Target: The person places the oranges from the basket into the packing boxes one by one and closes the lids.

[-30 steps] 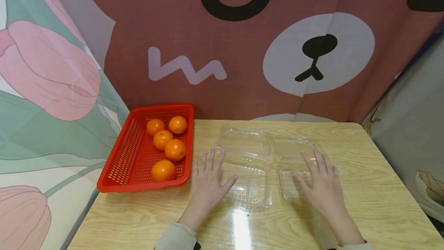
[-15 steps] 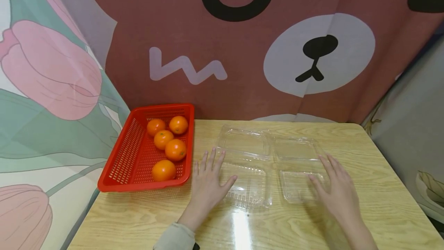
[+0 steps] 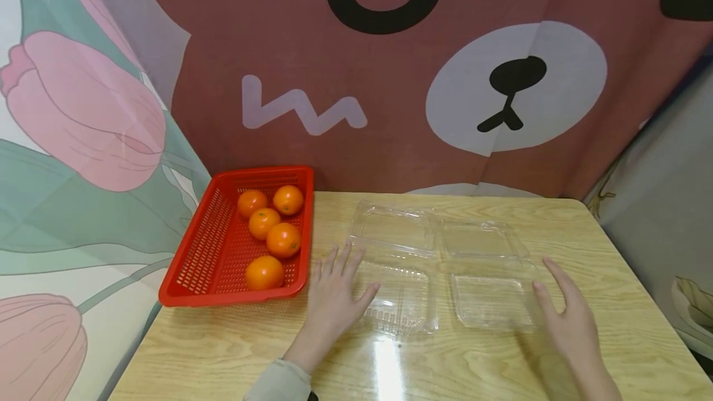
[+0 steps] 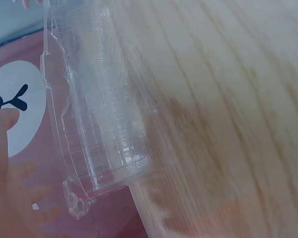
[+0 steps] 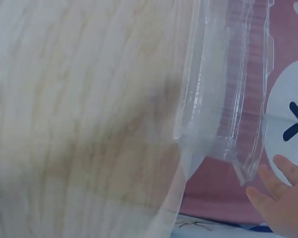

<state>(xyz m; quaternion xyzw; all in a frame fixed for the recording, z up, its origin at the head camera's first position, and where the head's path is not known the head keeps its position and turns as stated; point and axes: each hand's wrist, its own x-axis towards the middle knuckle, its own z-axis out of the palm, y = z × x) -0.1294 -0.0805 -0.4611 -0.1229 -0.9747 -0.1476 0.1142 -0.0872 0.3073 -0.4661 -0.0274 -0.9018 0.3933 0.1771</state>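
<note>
Two hinged clear plastic containers lie open on the wooden table (image 3: 423,364). My left hand (image 3: 333,302), fingers spread, is at the left side of the left container (image 3: 403,293). In the left wrist view, that clear container (image 4: 96,119) stands beside the left hand (image 4: 15,183); whether they touch cannot be told. Just right of the right container (image 3: 490,302) is my right hand (image 3: 570,320), with fingers extended and nothing held. The right wrist view shows the right hand (image 5: 287,201) near the clear container's edge (image 5: 228,84).
A red plastic basket (image 3: 223,299) with several oranges (image 3: 264,273) stands at the table's left, close to my left hand. Behind the table hangs a curtain (image 3: 390,153) with a bear face. Bare wood lies in front of the containers.
My right hand has moved right and slightly toward me, away from above the right container, which now shows more fully. My left hand stays almost in place.
</note>
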